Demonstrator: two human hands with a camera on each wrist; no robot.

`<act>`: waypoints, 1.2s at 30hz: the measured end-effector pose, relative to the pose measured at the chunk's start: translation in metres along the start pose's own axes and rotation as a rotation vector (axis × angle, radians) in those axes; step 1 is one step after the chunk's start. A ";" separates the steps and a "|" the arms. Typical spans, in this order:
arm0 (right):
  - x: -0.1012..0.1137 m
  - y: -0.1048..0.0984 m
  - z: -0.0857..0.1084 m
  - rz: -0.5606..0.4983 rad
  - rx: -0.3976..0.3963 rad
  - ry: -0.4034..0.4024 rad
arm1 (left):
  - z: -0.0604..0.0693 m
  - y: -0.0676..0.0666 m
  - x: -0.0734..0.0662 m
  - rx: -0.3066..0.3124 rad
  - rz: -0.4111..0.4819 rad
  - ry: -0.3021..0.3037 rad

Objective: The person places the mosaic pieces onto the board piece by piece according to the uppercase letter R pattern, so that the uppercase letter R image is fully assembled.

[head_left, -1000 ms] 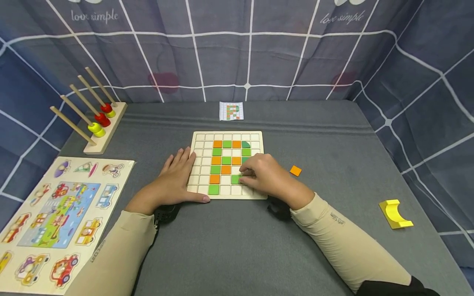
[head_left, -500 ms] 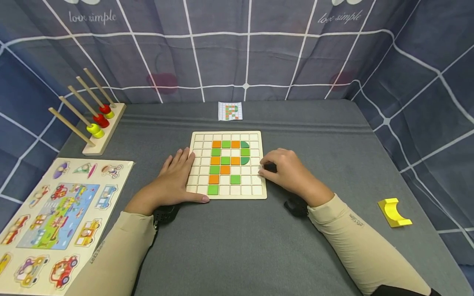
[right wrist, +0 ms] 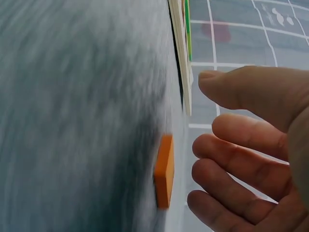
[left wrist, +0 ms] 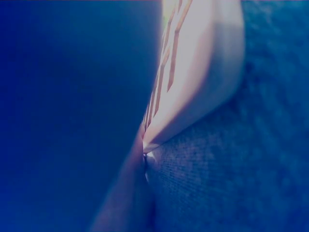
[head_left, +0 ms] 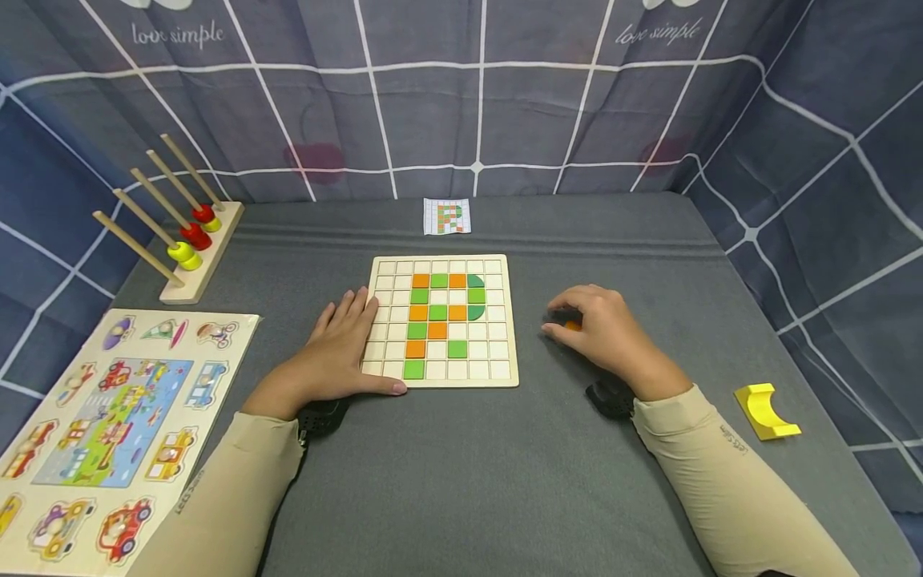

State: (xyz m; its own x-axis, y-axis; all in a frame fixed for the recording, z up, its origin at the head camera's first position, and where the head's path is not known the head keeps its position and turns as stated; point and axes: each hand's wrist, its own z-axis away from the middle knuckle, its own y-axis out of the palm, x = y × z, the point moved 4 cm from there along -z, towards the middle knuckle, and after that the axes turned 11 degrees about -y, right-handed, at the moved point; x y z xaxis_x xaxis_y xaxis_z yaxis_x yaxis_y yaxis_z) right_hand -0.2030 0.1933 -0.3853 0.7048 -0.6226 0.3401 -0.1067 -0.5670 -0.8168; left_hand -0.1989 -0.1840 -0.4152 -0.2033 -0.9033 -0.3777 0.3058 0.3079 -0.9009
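Observation:
My left hand (head_left: 333,350) lies with straight, spread fingers along the left edge of the wooden grid board (head_left: 500,369). Orange, green and dark green tiles form a pattern on the board, including a separate green tile (head_left: 457,349) at lower right. My right hand (head_left: 606,330) hovers off the board's right side with loosely bent fingers and holds nothing. Just beyond its fingertips, an orange square tile (right wrist: 164,171) lies on the table in the right wrist view; in the head view the hand mostly hides it. The left wrist view is dark and blurred, showing the board's edge (left wrist: 193,92).
A small pattern card (head_left: 447,217) lies behind the board. At left stand a peg stand (head_left: 209,256) with red and yellow beads and a picture puzzle board (head_left: 238,336). A yellow arched block (head_left: 766,413) sits at right. Curtains (head_left: 433,104) enclose the table.
My right hand has left the board's lower right area and moved right, over the loose orange tile. Its fingers now partly cover that tile. My left hand has stayed in place.

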 end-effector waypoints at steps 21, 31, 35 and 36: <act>-0.012 -0.006 0.018 -0.009 0.053 0.039 | -0.001 -0.001 -0.001 0.003 0.002 -0.003; -0.010 -0.006 0.019 -0.008 0.051 0.040 | -0.001 0.000 0.001 -0.011 -0.015 0.003; -0.010 -0.006 0.019 -0.010 0.054 0.046 | 0.000 0.000 0.001 -0.009 -0.008 0.002; -0.010 -0.006 0.019 -0.009 0.055 0.049 | 0.000 0.000 0.000 -0.007 -0.008 0.001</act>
State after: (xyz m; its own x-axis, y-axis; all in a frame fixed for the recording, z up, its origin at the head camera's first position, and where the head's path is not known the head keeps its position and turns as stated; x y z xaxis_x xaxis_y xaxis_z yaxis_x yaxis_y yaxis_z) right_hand -0.1957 0.2131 -0.3926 0.6700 -0.6440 0.3692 -0.0604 -0.5430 -0.8376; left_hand -0.1993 -0.1844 -0.4150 -0.2067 -0.9055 -0.3706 0.2974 0.3027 -0.9055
